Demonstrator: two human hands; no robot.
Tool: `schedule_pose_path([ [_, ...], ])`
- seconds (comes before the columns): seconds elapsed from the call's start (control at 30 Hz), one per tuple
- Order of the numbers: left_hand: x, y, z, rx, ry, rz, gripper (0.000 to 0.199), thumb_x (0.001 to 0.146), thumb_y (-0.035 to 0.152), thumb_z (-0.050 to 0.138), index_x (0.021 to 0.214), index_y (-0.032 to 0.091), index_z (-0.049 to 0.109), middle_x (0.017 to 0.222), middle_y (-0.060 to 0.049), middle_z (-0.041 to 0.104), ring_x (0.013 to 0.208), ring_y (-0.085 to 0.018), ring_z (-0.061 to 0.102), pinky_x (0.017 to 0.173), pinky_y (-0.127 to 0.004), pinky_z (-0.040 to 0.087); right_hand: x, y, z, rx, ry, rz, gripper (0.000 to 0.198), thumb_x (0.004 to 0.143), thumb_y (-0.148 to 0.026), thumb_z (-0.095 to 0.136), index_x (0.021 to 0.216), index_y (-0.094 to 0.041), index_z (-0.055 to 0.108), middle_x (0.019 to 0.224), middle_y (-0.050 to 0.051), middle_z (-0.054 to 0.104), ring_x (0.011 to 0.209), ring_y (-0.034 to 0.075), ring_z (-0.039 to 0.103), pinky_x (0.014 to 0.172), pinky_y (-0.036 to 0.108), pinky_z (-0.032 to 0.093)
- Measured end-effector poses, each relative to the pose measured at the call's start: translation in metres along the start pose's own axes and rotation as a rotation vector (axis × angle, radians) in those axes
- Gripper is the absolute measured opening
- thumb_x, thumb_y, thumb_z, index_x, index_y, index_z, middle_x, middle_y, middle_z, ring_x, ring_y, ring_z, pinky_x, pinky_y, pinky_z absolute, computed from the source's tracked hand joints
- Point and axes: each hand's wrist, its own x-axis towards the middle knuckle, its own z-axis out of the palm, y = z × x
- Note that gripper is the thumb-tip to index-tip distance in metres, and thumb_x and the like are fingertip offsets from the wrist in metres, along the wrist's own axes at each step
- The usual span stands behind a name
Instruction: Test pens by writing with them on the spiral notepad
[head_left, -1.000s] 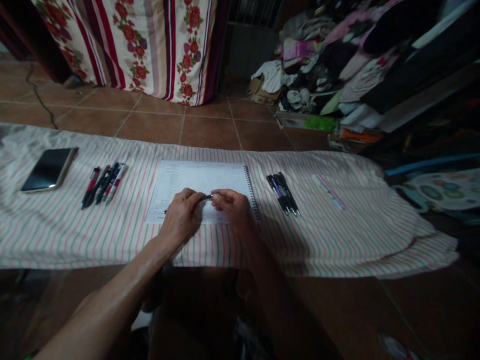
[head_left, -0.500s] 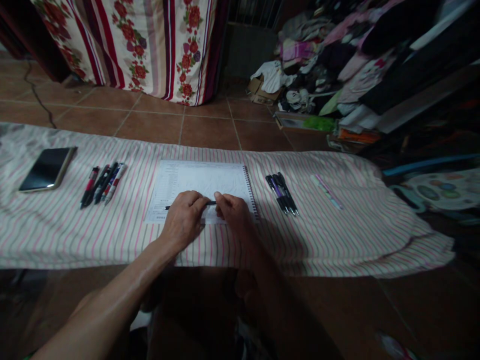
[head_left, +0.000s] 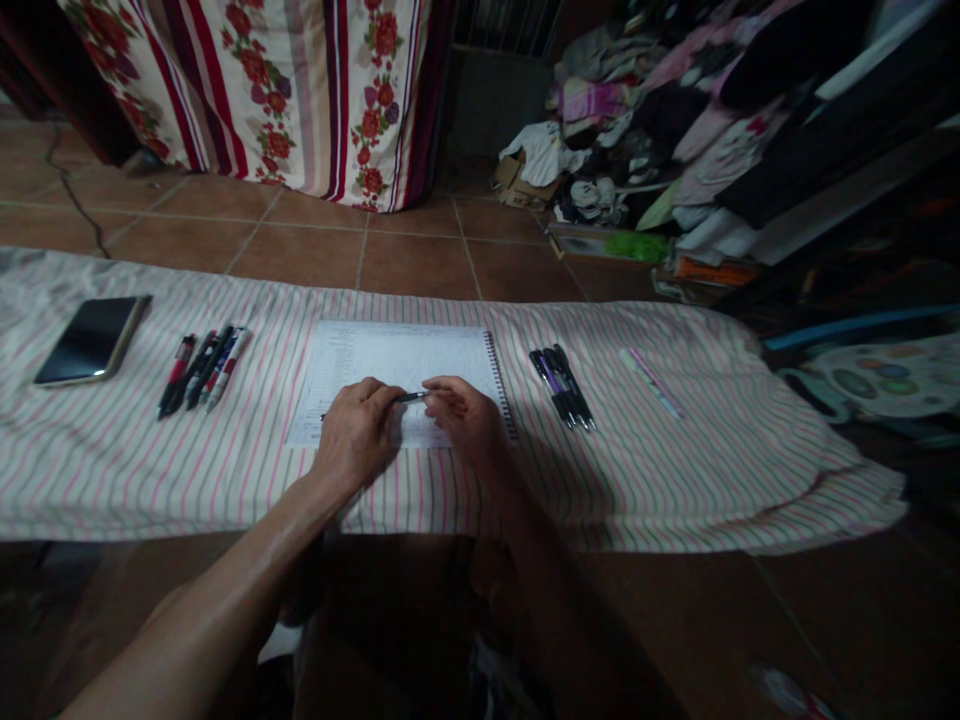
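Over the open spiral notebook (head_left: pixel 420 350), my left hand (head_left: pixel 356 425) is closed around a dark pen (head_left: pixel 411 397). One end of the pen sticks out to the right of the fingers, and a small dark tip shows at the left of the hand. My right hand (head_left: pixel 469 415) has its thumb and fingers bent about the pen's right end, with a slight gap between them. Part of the pen is hidden under my left fingers. Printed or written lines cover the notebook's left side, too small to read.
A striped cloth (head_left: pixel 675 480) covers the long table. To the left lie a phone (head_left: pixel 94 340) and several pens (head_left: pixel 202 370). On the right are more pens (head_left: pixel 562 385) and a pastel-coloured pen (head_left: pixel 656 382). A clothes pile (head_left: pixel 622 130) sits beyond, beside a floral curtain (head_left: pixel 300 90).
The pen and my left hand have shifted slightly left, and the pen's right end has tilted up. My right fingers have loosened and spread a little around that end.
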Motion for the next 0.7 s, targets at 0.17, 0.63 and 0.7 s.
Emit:
schedule_pose_path([
  [0.17,-0.0005,0.0012,0.0001,-0.015,-0.008,0.001,0.023,0.086,0.020,0.046,0.098,0.017,0.065,0.085,-0.006,0.063,0.079,-0.021,0.057,0.072,-0.035,0.046,0.0012,-0.0012,0.0006,-0.039,0.018,-0.005,0.015,0.073,-0.026,0.056,0.084,-0.019,0.063,0.070,0.000,0.065,0.063,0.013,0.061,0.060,0.025,0.049],
  [0.63,-0.0011,0.0001,0.0021,-0.010,0.040,0.131,0.023,0.085,0.015,0.046,0.098,0.014,0.064,0.082,-0.008,0.062,0.079,-0.021,0.055,0.075,-0.036,0.045,0.0000,-0.0043,-0.0015,-0.319,-0.026,-0.028,0.030,0.085,-0.039,0.043,0.068,-0.018,0.056,0.062,0.001,0.062,0.058,0.012,0.058,0.057,0.023,0.043],
  [0.7,-0.0005,-0.0006,0.0015,-0.005,0.033,0.120,0.024,0.085,0.016,0.045,0.099,0.015,0.064,0.082,-0.007,0.062,0.080,-0.021,0.055,0.076,-0.037,0.045,0.0004,-0.0033,-0.0007,-0.272,-0.025,-0.014,0.028,0.085,-0.039,0.044,0.072,-0.018,0.058,0.063,0.001,0.063,0.058,0.012,0.058,0.058,0.023,0.044],
])
